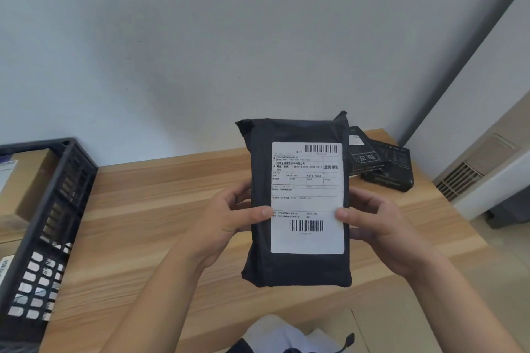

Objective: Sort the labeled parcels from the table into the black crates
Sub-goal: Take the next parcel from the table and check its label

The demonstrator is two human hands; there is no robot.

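My left hand (229, 216) and right hand (375, 222) both grip the black poly parcel (298, 269), one on each long edge, thumbs pressed on the front over the white shipping label (307, 198), fingers curled behind. The parcel is upright in the air above the counter (160, 209), label facing me, touching nothing else

Risks as I judge them: the bag film looks slick and soft, grip is only at mid-height, so the lower half could sag or slide out if I loosen either thumb, most likely when I let go with one hand to reach toward a crate. Thumbs cover part of the label's side edges, small print is blurred from here, so I could misread the destination and pick the wrong crate

Black crate (71, 195) sits at the left end of the counter, well apart from the parcel; a brown cardboard box (31, 178) already lies inside. Swinging left, the parcel's corner could catch the crate rim, or land on the box and end up tilted. Only one crate is clearly in view, others I cannot see

Far right on the counter, behind the parcel, lie two more dark parcels (384, 163) stacked loosely near the edge; a careless elbow or a later grab could push them off
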